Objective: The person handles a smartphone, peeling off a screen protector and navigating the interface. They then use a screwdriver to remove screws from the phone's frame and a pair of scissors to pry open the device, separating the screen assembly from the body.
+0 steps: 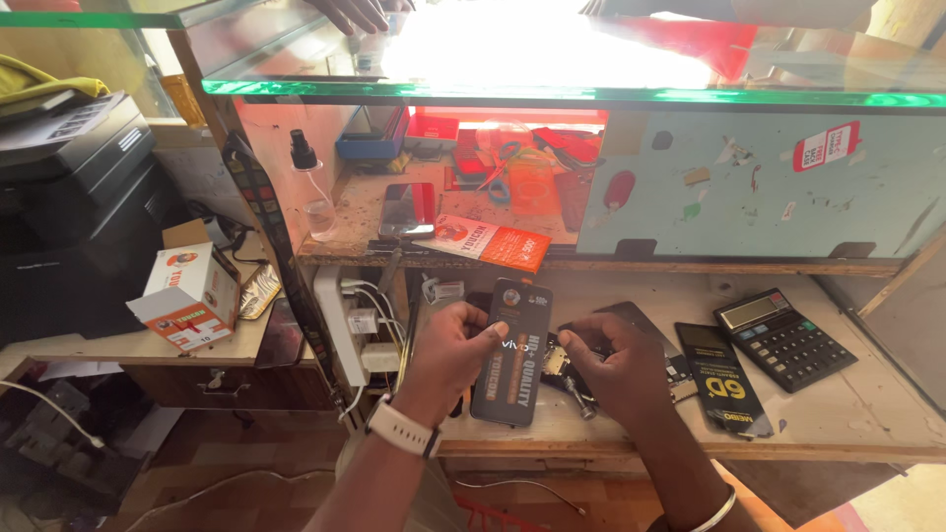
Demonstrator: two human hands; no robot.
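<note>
My left hand, with a white watch on its wrist, grips a long black packet with orange print by its left edge, just above the wooden counter. My right hand rests to the right of the packet, fingers curled over small dark parts and a phone lying on the counter; whether it grips anything is hidden.
A second black packet and a black calculator lie to the right. A white power strip with chargers stands at the left. The shelf behind holds a phone, an orange packet, a spray bottle and red tools. A printer and a small box sit at far left. Another person's hand rests on the glass top.
</note>
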